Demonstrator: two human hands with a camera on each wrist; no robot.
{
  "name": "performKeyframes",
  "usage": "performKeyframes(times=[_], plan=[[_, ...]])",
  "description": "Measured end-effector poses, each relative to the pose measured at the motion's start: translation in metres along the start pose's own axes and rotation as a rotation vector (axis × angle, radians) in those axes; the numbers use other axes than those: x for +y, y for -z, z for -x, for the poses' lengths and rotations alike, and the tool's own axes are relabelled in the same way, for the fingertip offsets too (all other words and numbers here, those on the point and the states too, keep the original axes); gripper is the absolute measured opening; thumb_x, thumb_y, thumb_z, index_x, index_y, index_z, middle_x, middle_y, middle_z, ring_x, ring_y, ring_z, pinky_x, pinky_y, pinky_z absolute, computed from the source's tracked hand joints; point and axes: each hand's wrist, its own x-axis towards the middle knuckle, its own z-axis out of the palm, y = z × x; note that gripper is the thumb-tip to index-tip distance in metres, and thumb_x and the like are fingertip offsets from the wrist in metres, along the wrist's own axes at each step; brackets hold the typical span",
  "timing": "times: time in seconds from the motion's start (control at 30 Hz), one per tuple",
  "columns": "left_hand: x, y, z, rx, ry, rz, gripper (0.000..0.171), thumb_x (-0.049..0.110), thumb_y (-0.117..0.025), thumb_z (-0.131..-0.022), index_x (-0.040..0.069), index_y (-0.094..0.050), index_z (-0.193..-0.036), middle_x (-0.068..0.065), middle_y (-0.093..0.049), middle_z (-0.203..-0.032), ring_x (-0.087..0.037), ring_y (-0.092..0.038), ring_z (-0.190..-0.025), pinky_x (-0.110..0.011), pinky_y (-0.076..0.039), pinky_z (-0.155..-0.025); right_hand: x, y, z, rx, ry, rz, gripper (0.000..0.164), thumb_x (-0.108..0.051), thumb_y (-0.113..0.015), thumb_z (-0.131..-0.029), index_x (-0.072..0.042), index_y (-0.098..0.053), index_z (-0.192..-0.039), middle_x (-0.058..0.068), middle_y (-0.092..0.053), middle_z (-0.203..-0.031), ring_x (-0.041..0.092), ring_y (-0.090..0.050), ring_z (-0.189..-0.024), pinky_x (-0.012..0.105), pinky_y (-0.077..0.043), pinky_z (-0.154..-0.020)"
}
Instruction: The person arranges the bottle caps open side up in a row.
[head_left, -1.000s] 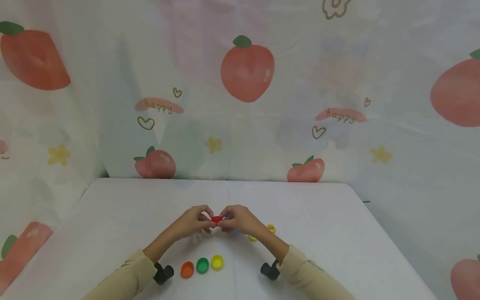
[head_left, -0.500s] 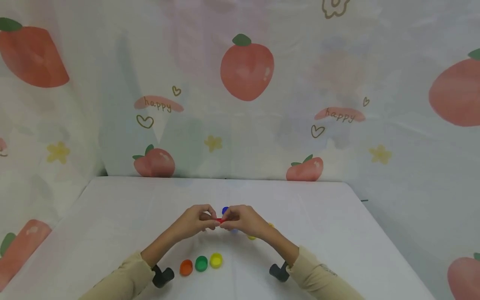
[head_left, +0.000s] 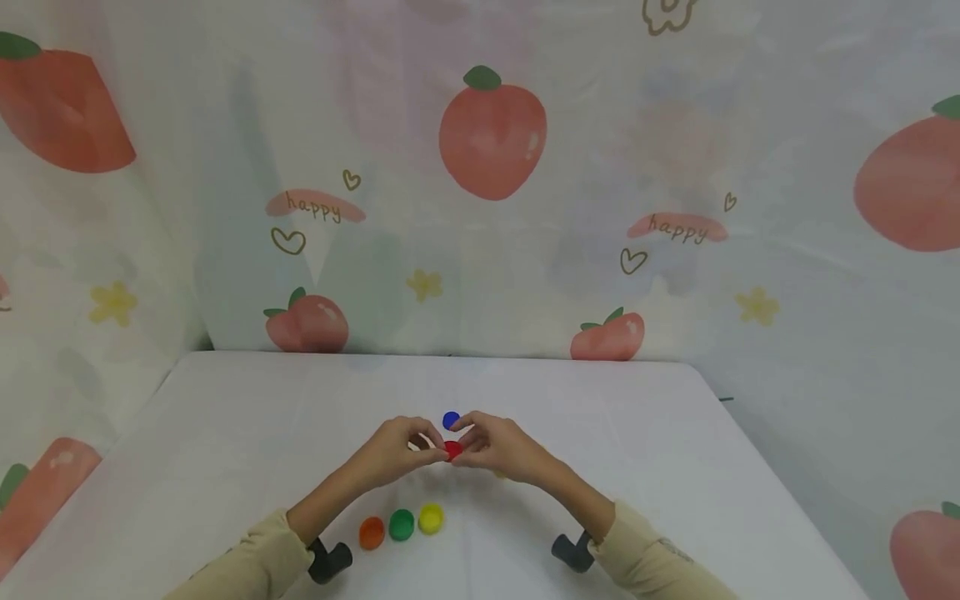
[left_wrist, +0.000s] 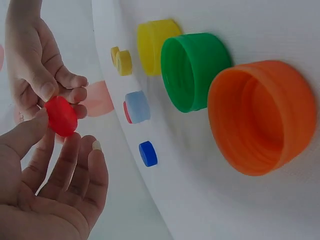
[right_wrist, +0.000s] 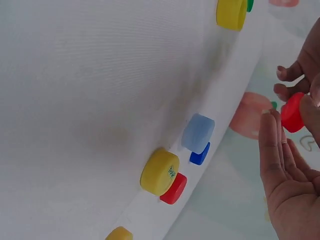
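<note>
A red bottle cap [head_left: 453, 450] is up off the table between my two hands. My left hand [head_left: 397, 448] pinches it from the left between thumb and fingers. From the other side my right hand [head_left: 504, 447] has its thumb and fingertips at the cap's edge, pinching it too. The left wrist view shows the red cap [left_wrist: 61, 116] over the left thumb and fingertips, the right thumb at its upper edge. In the right wrist view the right thumb overlaps the cap [right_wrist: 292, 113], and its other fingers stretch out alongside.
Orange [left_wrist: 295, 85], green [left_wrist: 215, 55] and yellow [left_wrist: 162, 42] caps stand in a row near me, hollow side up. Beyond are a blue cap [head_left: 450, 420], a pale blue cap [right_wrist: 198, 132], a yellow cap [right_wrist: 160, 172] and another red cap [right_wrist: 175, 189].
Both hands have shifted slightly right and nearer me with the red cap. The right fingers are spread wider, and more of the cap and the blue one behind shows.
</note>
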Motion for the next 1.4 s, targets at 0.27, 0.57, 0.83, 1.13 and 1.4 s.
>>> performKeyframes(times=[0.27, 0.57, 0.83, 1.13, 1.4], plan=[[0.0, -0.003, 0.004, -0.091, -0.03, 0.037, 0.018, 0.021, -0.066, -0.089, 0.011, -0.064, -0.104, 0.003, -0.066, -0.099, -0.017, -0.063, -0.091, -0.029, -0.053, -0.075, 0.001, 0.002, 0.011, -0.063, 0.017, 0.045, 0.03, -0.019, -0.074, -0.082, -0.007, -0.066, -0.109, -0.005, -0.065, -0.093, 0.009, -0.062, -0.081, 0.022, -0.052, -0.072], [0.004, -0.005, -0.002, -0.201, -0.05, 0.02, 0.022, 0.016, -0.064, -0.091, 0.008, -0.059, -0.111, -0.001, -0.067, -0.104, -0.015, -0.064, -0.097, -0.032, -0.052, -0.081, 0.005, 0.008, 0.015, -0.108, -0.015, 0.065, 0.03, -0.012, -0.075, -0.081, -0.005, -0.064, -0.107, -0.004, -0.064, -0.091, 0.008, -0.061, -0.077, 0.021, -0.052, -0.07], [0.001, -0.011, -0.001, -0.262, -0.016, 0.003, 0.023, 0.016, -0.063, -0.091, 0.009, -0.058, -0.112, 0.002, -0.068, -0.101, -0.012, -0.063, -0.095, -0.03, -0.052, -0.079, 0.005, 0.0, 0.02, -0.124, -0.015, 0.103, 0.028, -0.008, -0.074, -0.081, -0.005, -0.063, -0.106, -0.005, -0.063, -0.09, 0.006, -0.059, -0.077, 0.018, -0.05, -0.069], [-0.001, -0.011, 0.004, -0.285, -0.007, -0.018, 0.022, 0.018, -0.062, -0.092, 0.01, -0.057, -0.112, 0.003, -0.068, -0.099, -0.01, -0.063, -0.091, -0.029, -0.051, -0.078, 0.002, -0.011, 0.02, -0.131, -0.033, 0.15, 0.026, -0.011, -0.076, -0.079, -0.009, -0.063, -0.102, -0.009, -0.06, -0.084, 0.003, -0.056, -0.073, 0.016, -0.049, -0.066], [-0.005, -0.012, 0.006, -0.317, 0.003, -0.035, 0.022, 0.021, -0.06, -0.093, 0.012, -0.058, -0.113, 0.005, -0.067, -0.102, -0.008, -0.063, -0.092, -0.027, -0.051, -0.078, 0.003, -0.016, 0.021, -0.13, -0.05, 0.16, 0.027, -0.012, -0.078, -0.077, -0.01, -0.063, -0.099, -0.01, -0.058, -0.078, 0.003, -0.054, -0.068, 0.016, -0.049, -0.063]])
